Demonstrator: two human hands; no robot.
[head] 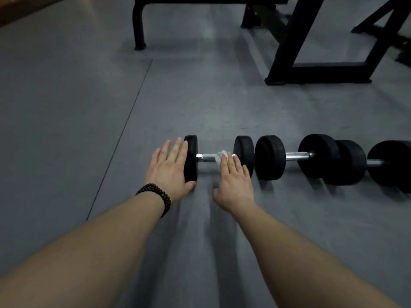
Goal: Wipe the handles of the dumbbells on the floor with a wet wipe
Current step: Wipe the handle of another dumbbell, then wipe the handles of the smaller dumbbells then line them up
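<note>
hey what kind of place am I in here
Most likely a gym: black-ended dumbbells with chrome handles lined up on a grey rubber-mat floor, and black steel equipment frames standing behind them.

Black beaded bracelet (155, 195), bare forearms

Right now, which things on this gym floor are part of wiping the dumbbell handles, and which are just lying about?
Job: left dumbbell, middle dumbbell, right dumbbell, wet wipe, left hand, right hand.
Lying about: bench frame, rack base.
</note>
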